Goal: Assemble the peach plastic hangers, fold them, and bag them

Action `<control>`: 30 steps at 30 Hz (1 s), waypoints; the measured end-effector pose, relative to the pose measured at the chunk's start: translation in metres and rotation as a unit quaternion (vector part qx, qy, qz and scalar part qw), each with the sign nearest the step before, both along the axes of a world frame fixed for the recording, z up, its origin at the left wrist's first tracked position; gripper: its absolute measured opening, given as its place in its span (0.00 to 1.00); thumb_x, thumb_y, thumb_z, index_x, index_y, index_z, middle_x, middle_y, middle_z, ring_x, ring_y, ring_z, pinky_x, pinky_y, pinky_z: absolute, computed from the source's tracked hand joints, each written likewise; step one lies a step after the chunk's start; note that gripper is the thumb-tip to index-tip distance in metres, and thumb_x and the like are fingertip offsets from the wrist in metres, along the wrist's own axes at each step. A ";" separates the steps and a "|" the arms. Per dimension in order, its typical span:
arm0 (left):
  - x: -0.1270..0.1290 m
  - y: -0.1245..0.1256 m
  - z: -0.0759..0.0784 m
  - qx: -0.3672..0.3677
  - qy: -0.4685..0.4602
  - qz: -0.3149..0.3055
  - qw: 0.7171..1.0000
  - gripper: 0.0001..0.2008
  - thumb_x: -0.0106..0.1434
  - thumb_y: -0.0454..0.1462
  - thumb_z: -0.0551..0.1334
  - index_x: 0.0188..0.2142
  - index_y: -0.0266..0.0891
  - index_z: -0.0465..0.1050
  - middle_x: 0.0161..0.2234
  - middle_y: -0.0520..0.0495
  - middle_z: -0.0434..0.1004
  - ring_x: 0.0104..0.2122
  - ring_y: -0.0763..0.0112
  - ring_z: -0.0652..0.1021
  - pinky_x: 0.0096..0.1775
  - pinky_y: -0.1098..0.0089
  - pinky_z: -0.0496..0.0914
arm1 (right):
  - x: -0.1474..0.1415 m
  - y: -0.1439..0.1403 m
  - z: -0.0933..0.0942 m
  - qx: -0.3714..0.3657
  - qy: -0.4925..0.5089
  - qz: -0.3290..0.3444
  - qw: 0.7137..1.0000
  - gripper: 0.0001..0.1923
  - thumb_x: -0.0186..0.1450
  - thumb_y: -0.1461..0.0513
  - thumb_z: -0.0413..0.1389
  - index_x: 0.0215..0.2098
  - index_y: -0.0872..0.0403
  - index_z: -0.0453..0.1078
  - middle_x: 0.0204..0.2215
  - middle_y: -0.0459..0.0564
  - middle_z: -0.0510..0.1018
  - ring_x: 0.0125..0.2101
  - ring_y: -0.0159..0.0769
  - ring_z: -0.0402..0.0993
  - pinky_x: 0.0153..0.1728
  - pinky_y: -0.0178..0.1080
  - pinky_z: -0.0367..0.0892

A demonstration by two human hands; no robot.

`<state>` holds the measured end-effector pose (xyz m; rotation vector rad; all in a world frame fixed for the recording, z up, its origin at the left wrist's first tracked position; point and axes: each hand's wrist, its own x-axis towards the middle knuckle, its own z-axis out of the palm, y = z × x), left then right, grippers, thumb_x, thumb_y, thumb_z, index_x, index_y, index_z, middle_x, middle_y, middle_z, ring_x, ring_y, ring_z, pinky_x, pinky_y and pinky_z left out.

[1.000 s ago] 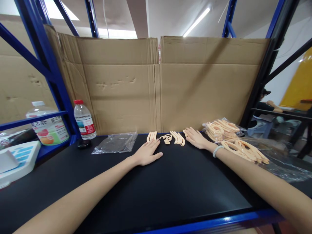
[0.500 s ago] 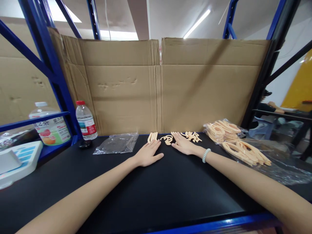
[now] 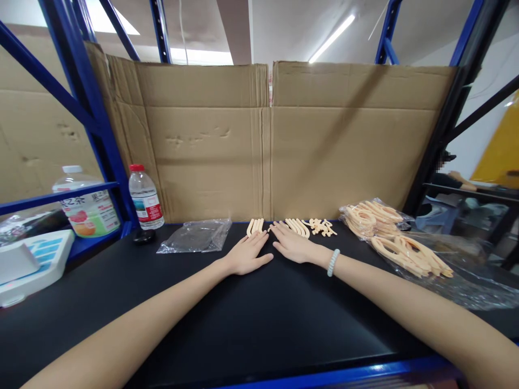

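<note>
Left hand (image 3: 246,253): lay flat and spread on the black bench (image 3: 259,319), palm down, fingertips touching the straight peach strips (image 3: 255,226); it held nothing.
Right hand (image 3: 295,246): also flat with fingers splayed, close beside the left, fingertips at the curved peach pieces (image 3: 297,227); nothing pinched. A pale bead bracelet (image 3: 333,262) sat on its wrist.
Small peach bits (image 3: 322,227): loose cluster just right of the curved pieces.
Bagged peach parts (image 3: 399,243): heaped on clear plastic at the right.
Empty plastic bag (image 3: 194,236): left of the strips.
Water bottle (image 3: 146,198): upright by the blue rack post.
Handling note: sorting looks best done by sliding each shape with light fingertip pressure, keeping groups apart against the cardboard backing (image 3: 267,140).
</note>
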<state>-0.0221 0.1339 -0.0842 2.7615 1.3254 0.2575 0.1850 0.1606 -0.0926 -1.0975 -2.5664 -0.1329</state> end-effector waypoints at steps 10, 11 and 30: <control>-0.001 0.003 0.002 -0.007 -0.001 -0.011 1.000 0.38 0.64 0.58 0.45 0.65 0.35 0.47 0.66 0.38 0.43 0.65 0.55 0.47 0.62 0.52 0.46 | -0.020 0.033 -0.002 -0.006 -0.002 -0.033 0.999 0.25 0.64 0.70 0.42 0.59 0.66 0.57 0.57 0.68 0.64 0.60 0.47 0.57 0.59 0.51 0.53; -0.001 0.003 0.002 -0.008 0.001 -0.014 1.000 0.38 0.64 0.58 0.45 0.65 0.35 0.47 0.66 0.38 0.43 0.65 0.55 0.47 0.62 0.52 0.46 | -0.018 0.031 -0.002 -0.003 0.001 -0.038 0.999 0.25 0.65 0.68 0.42 0.59 0.66 0.57 0.59 0.67 0.63 0.61 0.47 0.55 0.60 0.51 0.53; -0.009 -0.003 0.001 0.115 -0.183 0.069 0.974 0.15 0.61 0.37 0.53 0.48 0.38 0.64 0.49 0.40 0.70 0.51 0.57 0.70 0.53 0.58 0.65 | 0.035 -0.044 0.009 0.063 0.001 0.019 0.998 0.13 0.63 0.69 0.45 0.38 0.55 0.71 0.34 0.52 0.75 0.37 0.39 0.71 0.41 0.40 0.66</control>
